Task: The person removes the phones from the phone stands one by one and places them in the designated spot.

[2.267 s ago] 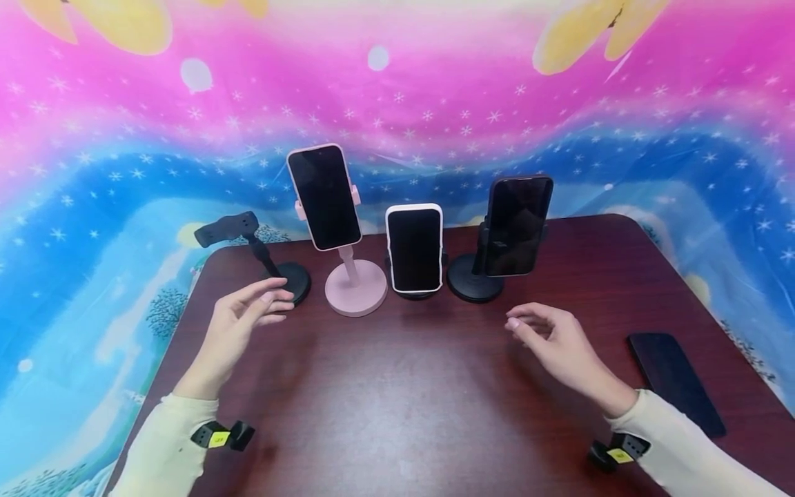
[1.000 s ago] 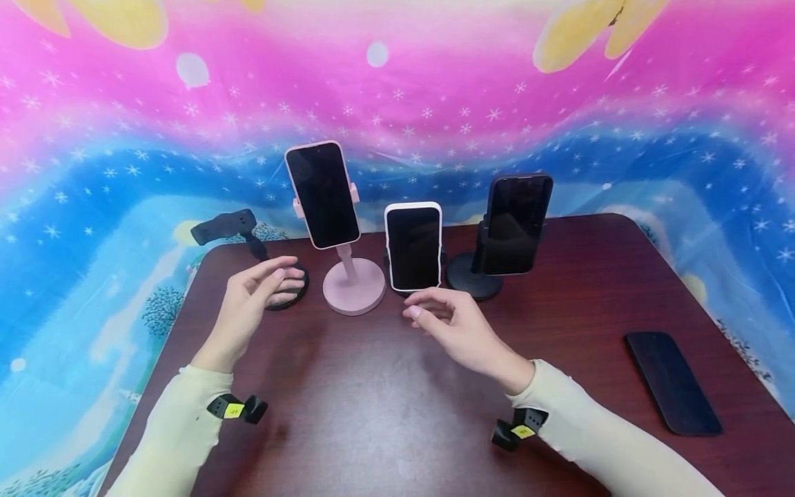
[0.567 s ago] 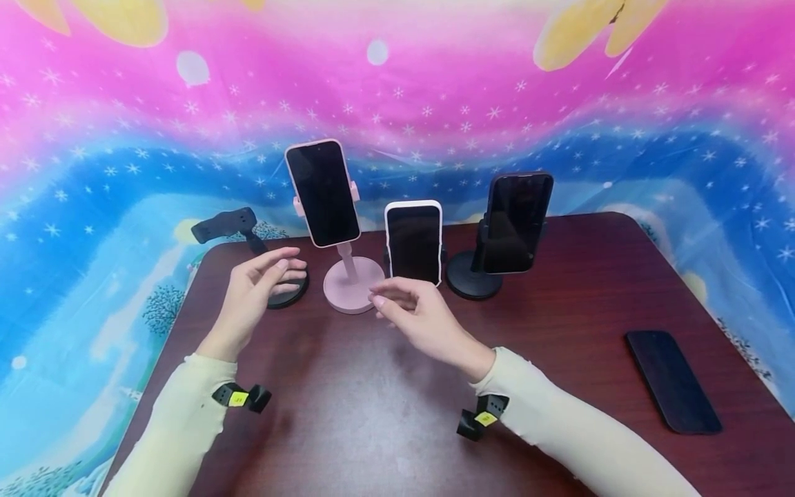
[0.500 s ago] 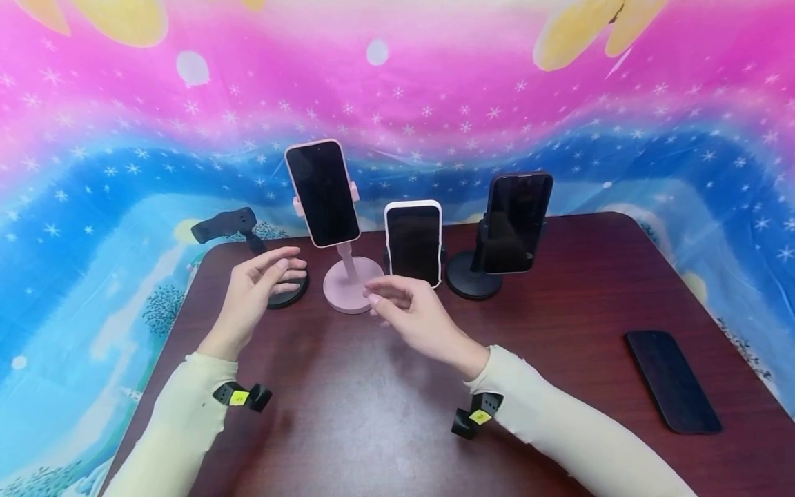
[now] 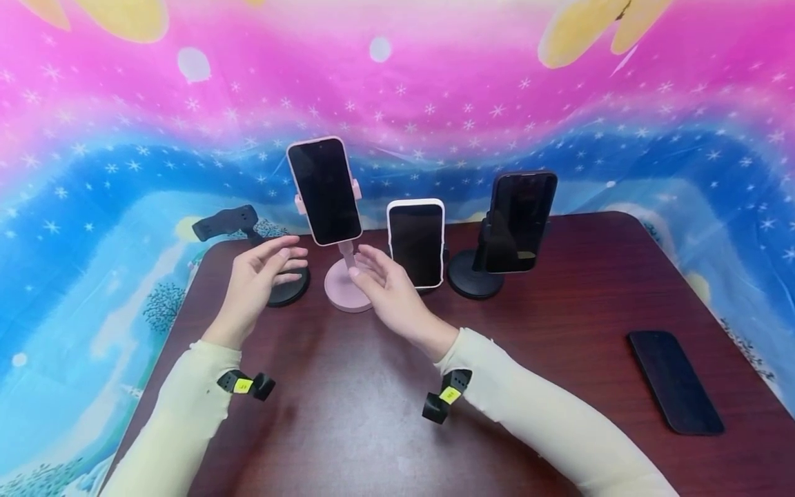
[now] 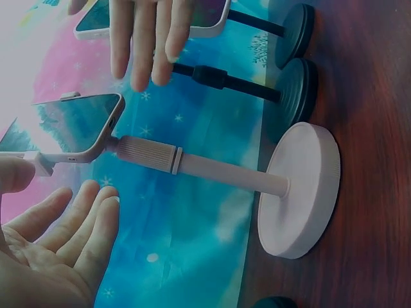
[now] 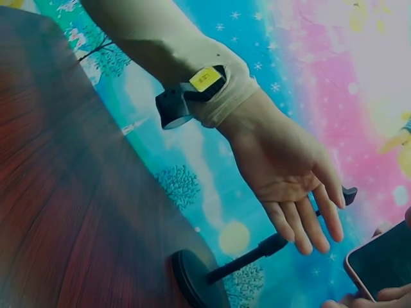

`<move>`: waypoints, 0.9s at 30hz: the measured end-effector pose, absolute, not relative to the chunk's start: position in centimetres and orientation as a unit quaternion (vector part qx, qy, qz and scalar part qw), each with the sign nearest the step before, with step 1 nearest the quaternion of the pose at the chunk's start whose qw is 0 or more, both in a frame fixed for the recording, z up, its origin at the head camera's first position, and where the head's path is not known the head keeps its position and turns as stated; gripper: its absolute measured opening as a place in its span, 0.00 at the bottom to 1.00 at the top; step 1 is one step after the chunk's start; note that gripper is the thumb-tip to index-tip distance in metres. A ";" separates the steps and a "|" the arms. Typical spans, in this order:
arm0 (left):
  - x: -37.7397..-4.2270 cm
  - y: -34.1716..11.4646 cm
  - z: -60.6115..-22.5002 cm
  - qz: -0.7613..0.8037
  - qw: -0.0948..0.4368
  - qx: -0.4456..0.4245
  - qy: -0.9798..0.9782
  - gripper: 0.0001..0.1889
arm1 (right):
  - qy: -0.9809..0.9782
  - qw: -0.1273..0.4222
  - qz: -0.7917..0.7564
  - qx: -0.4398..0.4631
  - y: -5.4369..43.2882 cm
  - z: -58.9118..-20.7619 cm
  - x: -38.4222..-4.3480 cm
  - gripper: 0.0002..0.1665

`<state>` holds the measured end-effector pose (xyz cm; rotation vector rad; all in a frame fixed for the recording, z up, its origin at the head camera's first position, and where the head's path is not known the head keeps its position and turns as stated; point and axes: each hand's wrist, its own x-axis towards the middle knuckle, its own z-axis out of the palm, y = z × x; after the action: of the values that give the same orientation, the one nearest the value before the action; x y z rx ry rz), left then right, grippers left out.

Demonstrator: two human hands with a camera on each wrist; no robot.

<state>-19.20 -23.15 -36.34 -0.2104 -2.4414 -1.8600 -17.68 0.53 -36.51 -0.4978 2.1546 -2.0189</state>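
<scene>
Head view bright, glare on tbl [image 5: 379,421]; wrist views dimmer w/ washed-out patches.

1. The head view looked forward and down from the person's side, set back above the worktop [image 5: 373,393], and took in the whole row of stands.
2. The left wrist view faced across to the person's right from close in, lying on its side: the pink stand [image 6: 302,199] stood near, the left grip [image 6: 54,256] filled the lower left corner, and the right grip [image 6: 146,42] showed at the top.
3. The right wrist view, also sideways, faced left, with the left sleeve [image 7: 144,35] fairly near.
4. Head and left wrist shared the pink stand; head and right wrist, the leftmost black stand [image 7: 196,282].
</scene>
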 end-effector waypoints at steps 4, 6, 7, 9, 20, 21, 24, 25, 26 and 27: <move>-19.6 -23.0 -36.2 -0.600 0.036 -0.064 -0.797 0.24 | 0.710 0.084 -0.685 -0.137 -0.5 -36.0 -18.2 0.40; -19.9 -22.9 -36.1 -0.601 0.037 -0.064 -0.796 0.24 | 0.707 0.089 -0.691 -0.119 -1.1 -35.6 -18.5 0.42; -20.0 -22.8 -36.0 -0.602 0.038 -0.065 -0.795 0.24 | 0.706 0.089 -0.694 -0.111 -1.4 -35.5 -18.7 0.43; -20.3 -22.6 -35.9 -0.605 0.043 -0.068 -0.792 0.24 | 0.703 0.088 -0.699 -0.094 -1.9 -35.1 -19.0 0.45; -21.8 -21.5 -35.1 -0.603 0.045 -0.077 -0.792 0.26 | 0.699 0.064 -0.711 -0.046 -3.4 -33.9 -20.8 0.47; -21.9 -21.3 -35.0 -0.603 0.044 -0.077 -0.793 0.26 | 0.702 0.063 -0.708 -0.042 -3.5 -33.8 -21.0 0.46; -22.3 -20.9 -34.8 -0.603 0.044 -0.076 -0.793 0.27 | 0.711 0.053 -0.701 -0.030 -4.0 -33.6 -21.6 0.43; -22.4 -20.8 -34.7 -0.603 0.044 -0.076 -0.793 0.28 | 0.710 0.050 -0.702 -0.026 -4.2 -33.5 -21.8 0.41; -22.6 -20.7 -34.7 -0.604 0.045 -0.076 -0.792 0.27 | 0.705 0.048 -0.708 -0.024 -4.4 -33.4 -22.1 0.40; -22.7 -20.6 -34.7 -0.606 0.046 -0.075 -0.790 0.28 | 0.702 0.044 -0.711 -0.021 -4.5 -33.3 -22.3 0.38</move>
<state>-22.73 -20.63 -34.67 -0.2298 -2.4132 -1.8512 -22.34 -4.50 -33.34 -0.0650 2.1452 -2.1722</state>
